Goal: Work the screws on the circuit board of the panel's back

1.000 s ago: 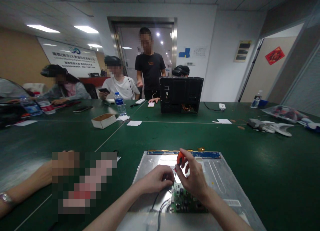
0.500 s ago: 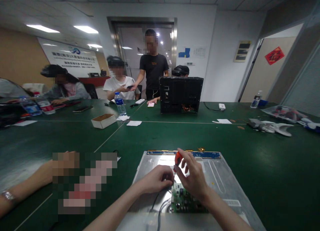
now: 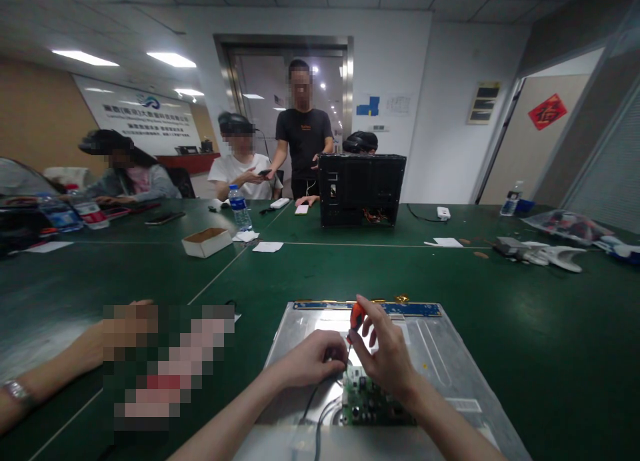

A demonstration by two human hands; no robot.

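Holding a red-and-black screwdriver (image 3: 357,316) upright over a metal panel (image 3: 440,354), the right hand (image 3: 393,354) is working close beside the left hand (image 3: 313,358).
Another person's forearm (image 3: 65,368) is resting at far left on the green table (image 3: 260,274), while an open box (image 3: 207,242), a bottle (image 3: 240,209) and a black case (image 3: 361,191) are standing beyond the panel. The left fingers are curling near the shaft, hiding its tip; whether they are gripping anything, I cannot tell. Dark cables (image 3: 319,428) are running beside a green circuit board (image 3: 360,401), which the right hand is partly covering, its fingers pinching the handle.
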